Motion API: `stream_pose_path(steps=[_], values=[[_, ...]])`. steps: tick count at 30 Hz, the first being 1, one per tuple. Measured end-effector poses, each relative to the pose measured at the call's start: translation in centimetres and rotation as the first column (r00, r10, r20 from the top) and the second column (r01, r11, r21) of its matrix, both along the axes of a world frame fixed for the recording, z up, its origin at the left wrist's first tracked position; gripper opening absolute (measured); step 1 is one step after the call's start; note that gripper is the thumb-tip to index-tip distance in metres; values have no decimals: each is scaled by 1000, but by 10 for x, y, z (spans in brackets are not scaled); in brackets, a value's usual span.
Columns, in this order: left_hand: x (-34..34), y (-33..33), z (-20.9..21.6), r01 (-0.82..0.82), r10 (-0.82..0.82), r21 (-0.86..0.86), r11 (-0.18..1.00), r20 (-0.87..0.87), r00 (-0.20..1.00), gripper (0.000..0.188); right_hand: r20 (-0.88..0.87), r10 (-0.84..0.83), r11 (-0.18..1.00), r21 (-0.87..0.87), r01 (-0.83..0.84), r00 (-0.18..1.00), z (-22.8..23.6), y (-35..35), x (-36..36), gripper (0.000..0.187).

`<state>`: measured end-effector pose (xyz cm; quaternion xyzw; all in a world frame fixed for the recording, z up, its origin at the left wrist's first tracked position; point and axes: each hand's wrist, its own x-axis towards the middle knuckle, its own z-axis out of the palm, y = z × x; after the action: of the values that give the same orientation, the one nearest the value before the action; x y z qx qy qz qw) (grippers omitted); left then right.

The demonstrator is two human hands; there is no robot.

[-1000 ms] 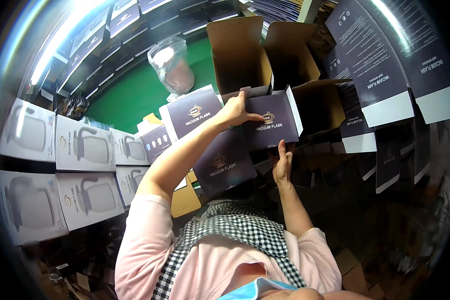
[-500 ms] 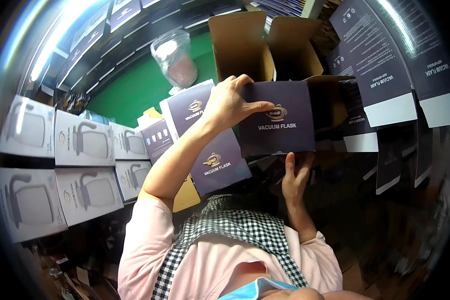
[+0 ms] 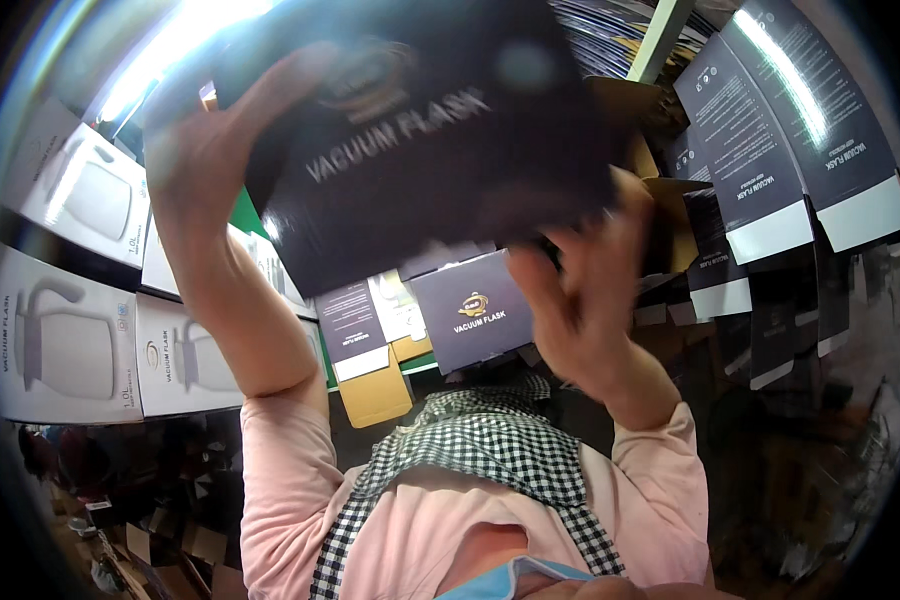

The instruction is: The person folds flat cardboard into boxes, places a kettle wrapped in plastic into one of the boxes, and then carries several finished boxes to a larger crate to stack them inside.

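Observation:
A large dark purple box (image 3: 440,190) with a light printed emblem is raised close in front of me, tilted up to the right. My left hand (image 3: 205,150) is closed on its left side, thumb laid across the printed face. At the lower right corner, my right hand (image 3: 595,300) grips it, with blurred fingers along the right edge and the thumb near the bottom. Below the raised box stands another dark purple box (image 3: 475,340). Beside that is a box with an open yellow-brown flap (image 3: 370,400). The raised box hides much of the green surface.
White boxes (image 3: 65,335) printed with a grey jug are stacked on the left. Dark flattened cartons (image 3: 760,150) hang or stand at the right. An open brown-lined box (image 3: 675,225) is partly hidden behind my right hand. Flat sheets (image 3: 605,35) are piled at the back.
The dark purple box has risen and moved left, closer to me, and now tilts. Both hands moved with it; the right went from below the box to its lower right corner.

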<state>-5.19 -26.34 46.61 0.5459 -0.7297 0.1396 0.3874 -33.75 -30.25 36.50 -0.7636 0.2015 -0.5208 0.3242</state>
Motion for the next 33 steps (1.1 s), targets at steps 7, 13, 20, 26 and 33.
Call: stream_pose_path(steps=[7,13,20,26,33], values=[[57,-54,-37,-461,481,157,873,-130,867,44,157,135,886,422,-190,978,-65,-72,123,72],[107,-109,-127,-418,527,399,816,-220,821,77,-163,-42,935,342,97,986,-132,-97,142,70],[126,-169,-150,-310,541,696,648,-134,830,83,-228,-154,898,373,233,961,-146,-134,155,58],[151,-193,-270,-113,500,830,546,-215,839,86,-206,-52,886,442,141,977,-138,-116,117,49],[165,-232,-280,-142,299,931,336,37,954,94,-201,-640,433,703,564,742,-247,47,-71,34]])
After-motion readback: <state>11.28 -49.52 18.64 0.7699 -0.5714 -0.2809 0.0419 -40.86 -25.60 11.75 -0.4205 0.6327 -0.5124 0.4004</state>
